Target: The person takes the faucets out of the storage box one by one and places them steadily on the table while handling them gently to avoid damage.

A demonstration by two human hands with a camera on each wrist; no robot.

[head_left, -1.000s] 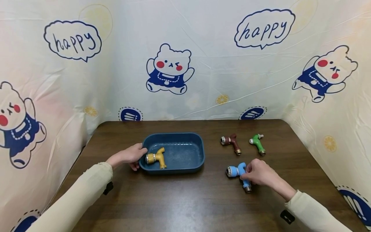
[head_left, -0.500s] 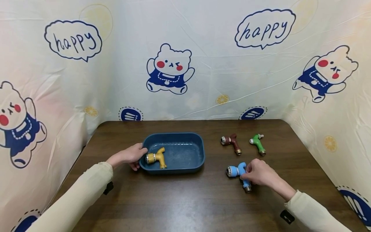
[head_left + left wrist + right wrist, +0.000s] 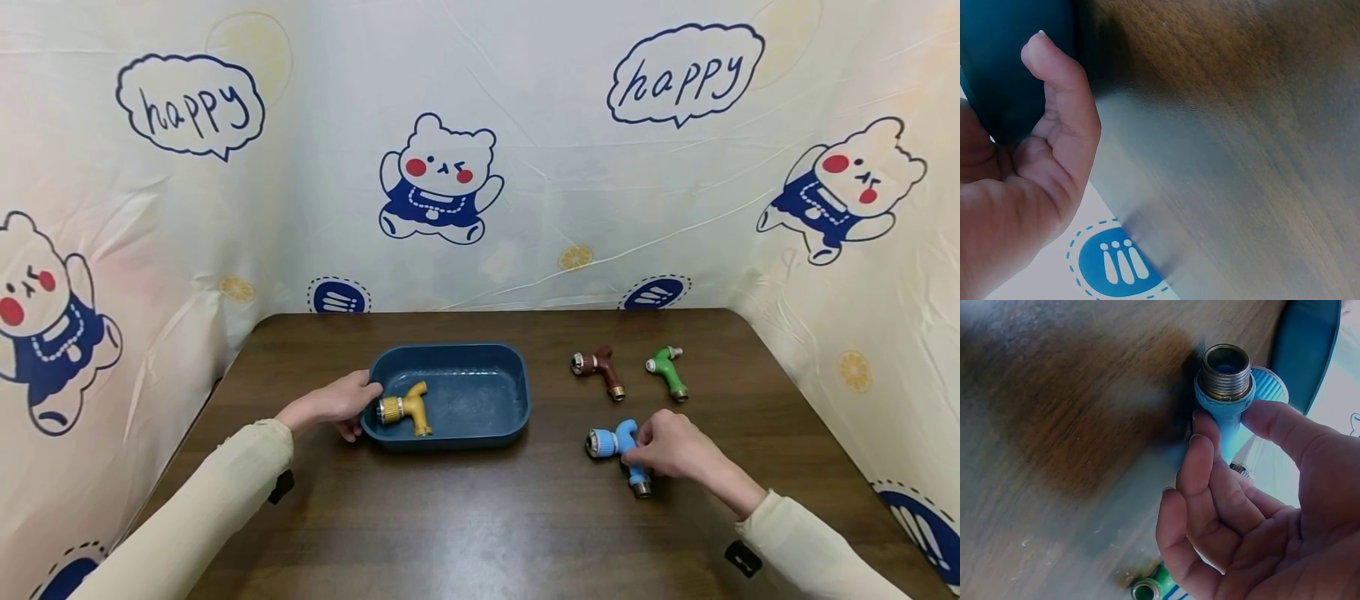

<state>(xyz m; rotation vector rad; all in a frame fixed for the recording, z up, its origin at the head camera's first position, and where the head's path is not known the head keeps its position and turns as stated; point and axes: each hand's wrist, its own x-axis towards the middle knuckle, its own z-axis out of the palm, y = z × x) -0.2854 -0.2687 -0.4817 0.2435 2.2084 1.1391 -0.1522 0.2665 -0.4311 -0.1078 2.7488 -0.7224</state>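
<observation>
A dark blue rectangular tray point(image 3: 472, 400) sits left of the table's middle, and my left hand point(image 3: 341, 404) grips its left end, thumb over the rim. Inside that end lies a yellow faucet point(image 3: 411, 408). On the right, my right hand point(image 3: 675, 450) pinches a light blue faucet point(image 3: 603, 443) between thumb and fingers. Seen from the right wrist, its threaded metal end point(image 3: 1227, 372) points toward the camera. The left wrist view shows one curled finger against the tray's side point(image 3: 1004, 69).
A dark red faucet point(image 3: 602, 371) and a green faucet point(image 3: 667, 372) lie on the brown wooden table point(image 3: 465, 517), behind my right hand. A printed cloth point(image 3: 540, 167) with cartoon bears hangs around the table's back and sides.
</observation>
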